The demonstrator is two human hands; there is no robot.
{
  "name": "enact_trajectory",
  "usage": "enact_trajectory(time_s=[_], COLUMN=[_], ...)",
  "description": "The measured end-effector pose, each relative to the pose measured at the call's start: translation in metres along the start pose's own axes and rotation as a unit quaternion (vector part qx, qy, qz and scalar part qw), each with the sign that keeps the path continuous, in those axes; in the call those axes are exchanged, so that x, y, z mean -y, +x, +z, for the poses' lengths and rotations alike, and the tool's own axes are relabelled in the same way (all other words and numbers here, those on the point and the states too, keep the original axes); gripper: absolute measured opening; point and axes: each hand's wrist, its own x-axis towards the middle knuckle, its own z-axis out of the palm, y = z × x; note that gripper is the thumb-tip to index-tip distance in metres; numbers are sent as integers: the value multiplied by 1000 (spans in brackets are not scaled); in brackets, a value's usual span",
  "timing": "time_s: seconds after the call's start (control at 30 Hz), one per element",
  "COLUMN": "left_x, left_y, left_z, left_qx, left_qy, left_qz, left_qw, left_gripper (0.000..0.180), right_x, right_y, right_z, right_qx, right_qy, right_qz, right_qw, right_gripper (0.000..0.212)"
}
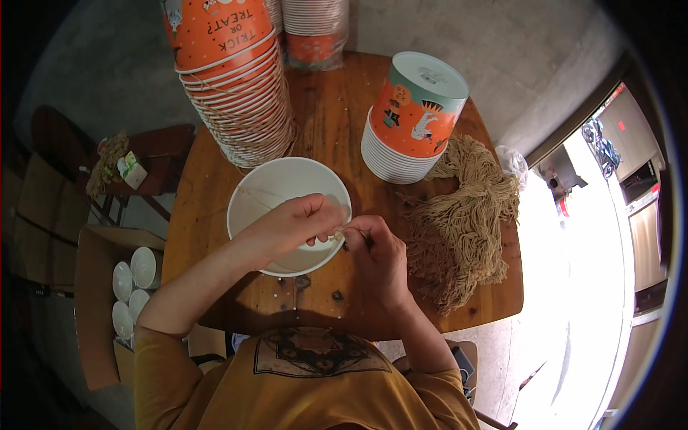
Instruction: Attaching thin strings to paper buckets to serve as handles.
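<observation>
Bucket (297,179) underlies curled left hand (304,222) beside right hand (380,256).

Small workshop, apparently: bare concrete wall (437,29), bucket stacks (240,107), cord heap (469,215), open carton (98,301).

Table (326,107), ctr.: open bucket (287,175). Behind it, to L: tall stack (240,118); behind, to R: short stack (412,118). Third stack (315,39) at rear edge. R side: cord bundle (476,215). L of table: carton (97,308) w/ cups (143,267) inside.
</observation>
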Motion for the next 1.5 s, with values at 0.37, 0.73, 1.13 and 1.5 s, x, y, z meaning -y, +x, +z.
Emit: enact_trajectory(time_s=[0.37,0.73,1.13,1.5], left_x=[0,-2,-6,-7], left_y=[-4,-2,-6,-3], left_z=[6,12,8,5], left_qx=[-64,-89,-22,-18], left_qy=[314,368,75,32], left_qz=[126,206,-23,-26], left_qw=[939,902,997,999], left_gripper=[10,6,14,9], right_x=[2,7,4,-1], right_y=[3,8,6,6], right_z=[-5,-12,-10,-14], right_qx=[17,59,76,40], right_qy=[10,60,234,119], right_qz=[-2,112,238,112], right_qw=[1000,990,940,986], right_gripper=[12,9,10,9])
